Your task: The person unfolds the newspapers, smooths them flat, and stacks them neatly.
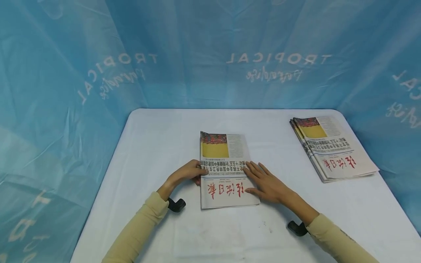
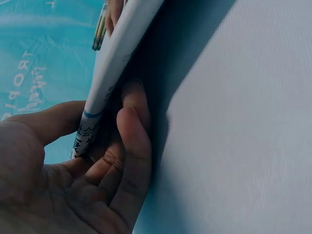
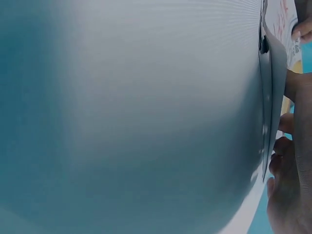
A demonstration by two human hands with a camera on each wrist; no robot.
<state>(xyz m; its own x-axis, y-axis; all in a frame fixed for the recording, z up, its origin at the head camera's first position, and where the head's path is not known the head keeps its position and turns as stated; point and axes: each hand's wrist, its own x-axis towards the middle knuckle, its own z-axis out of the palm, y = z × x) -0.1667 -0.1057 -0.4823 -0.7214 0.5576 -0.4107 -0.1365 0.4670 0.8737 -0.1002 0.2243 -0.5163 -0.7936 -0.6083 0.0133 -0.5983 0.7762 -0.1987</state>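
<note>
A folded newspaper with red characters lies at the middle of the white table. My left hand pinches its left edge, thumb on top and fingers tucked under, as the left wrist view shows: the left hand holds the newspaper edge just off the table. My right hand lies flat with straight fingers on the paper's right side. In the right wrist view the newspaper is seen edge-on, with my fingertips on it.
A fanned stack of the same folded newspapers lies at the table's far right. A blue printed plastic sheet surrounds the table on three sides. Black wrist mounts sit on both forearms.
</note>
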